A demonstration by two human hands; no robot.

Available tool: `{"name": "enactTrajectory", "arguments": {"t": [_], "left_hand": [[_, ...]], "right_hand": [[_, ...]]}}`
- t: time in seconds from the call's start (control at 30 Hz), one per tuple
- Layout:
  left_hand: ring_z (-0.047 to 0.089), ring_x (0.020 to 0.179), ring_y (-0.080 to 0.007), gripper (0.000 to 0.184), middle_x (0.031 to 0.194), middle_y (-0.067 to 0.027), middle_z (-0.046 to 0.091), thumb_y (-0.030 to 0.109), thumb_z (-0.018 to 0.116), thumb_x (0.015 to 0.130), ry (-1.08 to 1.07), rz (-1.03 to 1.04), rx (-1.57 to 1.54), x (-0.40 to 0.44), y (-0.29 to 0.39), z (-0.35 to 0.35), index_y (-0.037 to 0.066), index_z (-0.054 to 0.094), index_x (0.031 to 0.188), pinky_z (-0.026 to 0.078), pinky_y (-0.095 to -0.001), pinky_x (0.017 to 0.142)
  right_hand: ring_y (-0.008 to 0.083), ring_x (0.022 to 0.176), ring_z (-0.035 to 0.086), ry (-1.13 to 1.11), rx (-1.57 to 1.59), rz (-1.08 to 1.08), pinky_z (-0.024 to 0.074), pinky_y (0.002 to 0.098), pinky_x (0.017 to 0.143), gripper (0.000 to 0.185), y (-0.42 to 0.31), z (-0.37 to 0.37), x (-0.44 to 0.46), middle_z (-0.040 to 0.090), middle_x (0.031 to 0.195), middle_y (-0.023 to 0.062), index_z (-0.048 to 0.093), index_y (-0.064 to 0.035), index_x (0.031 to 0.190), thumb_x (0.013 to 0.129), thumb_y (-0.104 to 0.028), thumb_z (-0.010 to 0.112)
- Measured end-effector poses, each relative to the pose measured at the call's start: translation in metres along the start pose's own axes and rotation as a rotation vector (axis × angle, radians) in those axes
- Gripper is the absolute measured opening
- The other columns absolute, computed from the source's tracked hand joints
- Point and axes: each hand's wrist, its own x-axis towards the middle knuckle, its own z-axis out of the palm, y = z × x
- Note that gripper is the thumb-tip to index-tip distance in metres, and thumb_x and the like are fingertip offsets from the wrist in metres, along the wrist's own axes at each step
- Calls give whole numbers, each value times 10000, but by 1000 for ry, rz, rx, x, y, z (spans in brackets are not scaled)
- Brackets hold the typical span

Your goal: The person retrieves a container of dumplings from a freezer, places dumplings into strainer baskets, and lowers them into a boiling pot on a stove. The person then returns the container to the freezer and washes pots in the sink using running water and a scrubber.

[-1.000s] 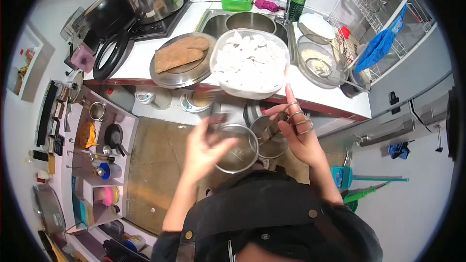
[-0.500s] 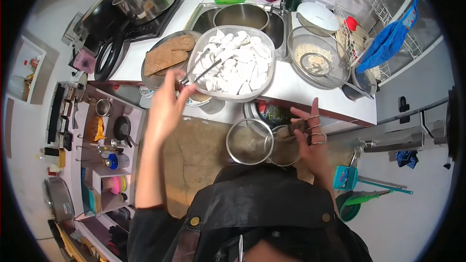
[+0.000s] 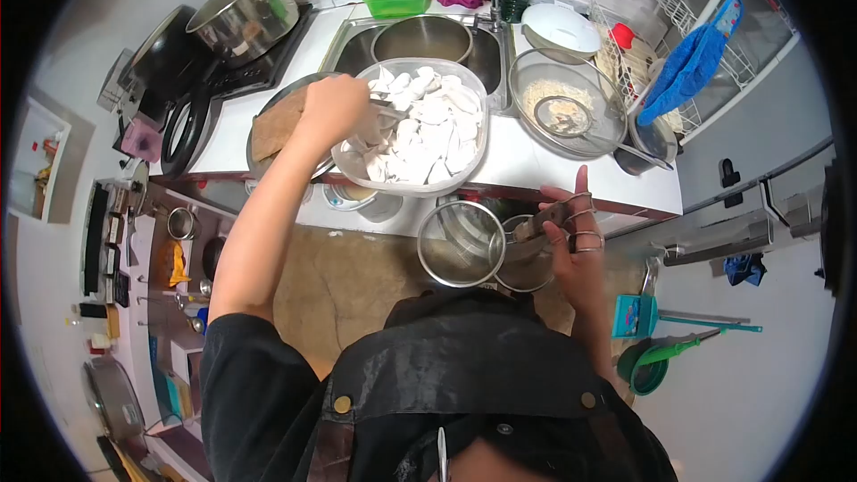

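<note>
My left hand [image 3: 339, 112] is closed around metal tongs [image 3: 389, 111], whose tips reach in among white, flour-coated pieces [image 3: 428, 129]. These pieces fill a clear plastic tub [image 3: 424, 187] at the counter's front edge. In my right hand [image 3: 576, 254] are the handles of two round mesh strainers: the nearer strainer [image 3: 461, 244] and a second strainer [image 3: 528, 272] partly behind it. Metal wire loops [image 3: 585, 232] lie across the right fingers. Both strainers hang over the floor, below the counter edge.
A brown oven mitt [image 3: 278, 125] lies on a pan left of the tub. To the right stands a large bowl [image 3: 527, 129] with pale crumbs and a small sieve [image 3: 564, 116]. Behind is a sink [image 3: 353, 52] with a metal basin [image 3: 421, 38]. A white bucket [image 3: 379, 205] stands below.
My left hand has moved forward and turned over, carrying the tongs down into the white pieces. The strainers in my right hand have tilted slightly. The whole view has shifted a little.
</note>
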Motion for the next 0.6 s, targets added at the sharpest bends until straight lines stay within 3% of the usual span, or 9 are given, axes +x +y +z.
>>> {"name": "enactTrajectory", "arguments": {"t": [0.13,0.23,0.27,0.3,0.43,0.47,0.6], "left_hand": [[665,724,-297,326,699,-147,651,351,665,789,193,-87,-228,-43,-7,-20,34,695,856,512,-398,651],[647,626,-286,311,639,-144,633,333,660,805,86,-138,-751,-100,19,-54,41,699,906,486,-392,581],[649,653,-300,293,717,-162,649,305,677,792,22,-55,-682,-116,31,-52,56,698,944,490,-373,583],[651,679,-314,289,795,-179,666,277,695,779,-34,23,-613,-128,45,-50,70,697,981,495,-354,585],[635,638,-314,250,680,-114,640,308,670,784,-213,219,-293,-142,96,-3,69,672,858,490,-408,568],[639,656,-296,256,673,-101,628,319,649,804,-261,262,-237,-141,97,9,77,641,887,490,-408,583],[642,724,-299,347,791,-118,655,312,670,791,-174,103,-436,-140,78,-14,86,603,1046,496,-378,639]], "right_hand": [[158,935,555,52,-30,-50,454,280,844,429,1,2,2,427,1375,169,493,-8,1236,824,107,519],[161,921,552,84,-16,6,452,281,845,527,-14,3,8,490,1308,142,405,-2,1334,831,95,532],[151,904,546,98,-66,-55,453,275,835,621,-12,4,9,560,1186,105,309,-5,1404,834,91,535],[147,902,546,87,-21,-39,452,271,833,619,-16,7,10,567,1164,98,310,-4,1403,834,91,535],[131,887,545,-10,-15,-43,451,249,810,578,-34,10,16,575,1152,82,344,11,1374,833,86,535],[129,885,545,-26,-16,-48,451,248,805,570,-37,10,16,576,1153,82,349,13,1369,835,84,535],[130,886,546,-22,4,-59,453,251,801,565,-41,12,16,589,1134,89,348,10,1370,840,77,529]]}}
